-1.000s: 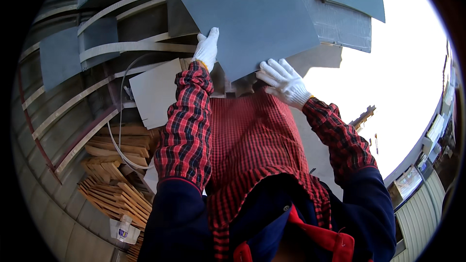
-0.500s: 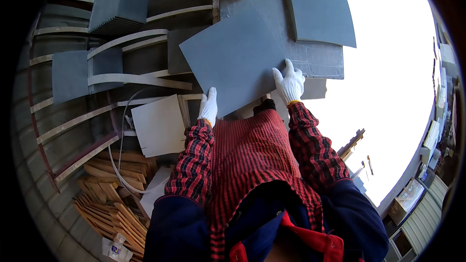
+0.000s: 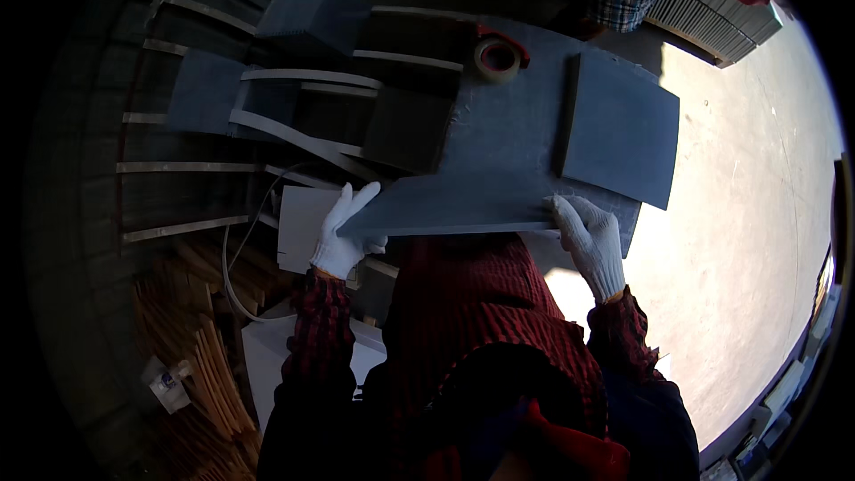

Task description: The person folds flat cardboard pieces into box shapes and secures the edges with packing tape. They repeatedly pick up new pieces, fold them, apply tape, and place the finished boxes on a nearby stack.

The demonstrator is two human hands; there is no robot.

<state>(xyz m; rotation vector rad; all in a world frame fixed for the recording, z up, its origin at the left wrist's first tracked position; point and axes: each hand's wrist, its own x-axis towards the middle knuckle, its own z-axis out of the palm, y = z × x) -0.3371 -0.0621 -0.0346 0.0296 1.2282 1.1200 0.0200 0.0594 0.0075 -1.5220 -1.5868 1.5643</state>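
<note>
1. The left hand (image 3: 343, 236), in a white knitted glove, grips the left end of a flat grey board (image 3: 463, 205); its fingers stretch up along the board's edge and its thumb hooks underneath.
2. The right hand (image 3: 590, 240), gloved the same way, clasps the right end of the same board, with its fingers curled over the near edge.
3. The board is thin, stiff and matt, with straight edges. It is held level between both hands just in front of the person's chest, so mostly its narrow near face shows.
4. Just beyond it lies a larger grey sheet (image 3: 508, 125) of the same dull, smooth material, spread flat on the work surface.
5. On that sheet's right part rests a smaller grey rectangular panel (image 3: 619, 129) with crisp corners, slightly raised above it.
6. Near the sheet's far edge sits a roll of tape (image 3: 497, 57), ring-shaped and pale, partly ringed by something red.
7. To the left, pale curved strips (image 3: 294, 129) and straight slats cross over dark gaps, with more grey panels among them.
8. Below the left hand lies a white flat sheet (image 3: 303, 227); a thin pale cable (image 3: 233, 267) loops beside it.
9. At lower left, tan wooden strips (image 3: 191, 338) lie stacked in a rough fan.
10. The sleeves (image 3: 312, 338) are red-and-black checked cloth.
11. The floor (image 3: 748, 240) at right is bright, bare and sunlit.
</note>
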